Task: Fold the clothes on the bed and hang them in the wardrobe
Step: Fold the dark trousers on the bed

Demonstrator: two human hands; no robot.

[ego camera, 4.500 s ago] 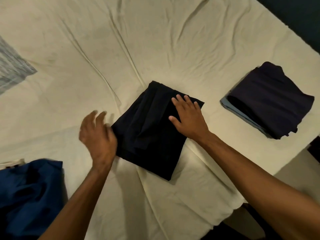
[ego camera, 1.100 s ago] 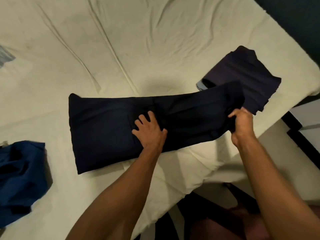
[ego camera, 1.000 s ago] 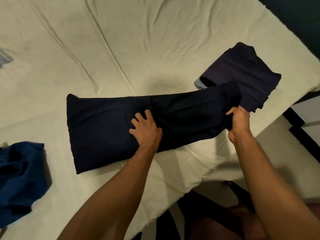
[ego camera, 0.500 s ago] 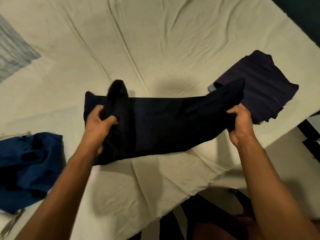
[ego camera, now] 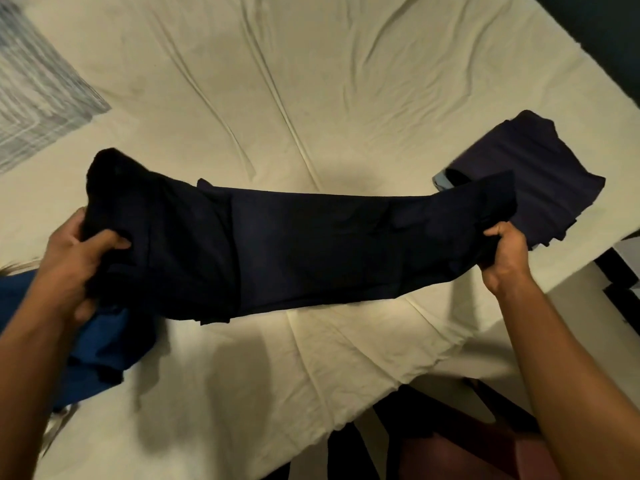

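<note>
Head camera view, looking down over a bed [ego camera: 311,81] covered with a creased cream sheet.

Two bare forearms reach in from the lower corners of the frame. Between them a long dark navy garment [ego camera: 304,251] is stretched out as a wide band across the middle of the frame, sagging slightly at its centre, with its shadow on the sheet below.

The left hand [ego camera: 74,261], at middle left, has its fingers curled round the bunched end of the garment, thumb pressed over the top of the fabric. That end rises in a rounded lump above the knuckles.

The right hand [ego camera: 505,258], at middle right, pinches the other end with thumb and curled fingers, the wrist bent slightly upward.

Under the left forearm, at lower left, a blue garment [ego camera: 100,351] lies rumpled on the sheet. At the right edge of the bed, just behind the right hand, sits a folded stack of dark clothes [ego camera: 540,174]. A grey patterned cloth [ego camera: 34,98] lies at upper left.
</note>
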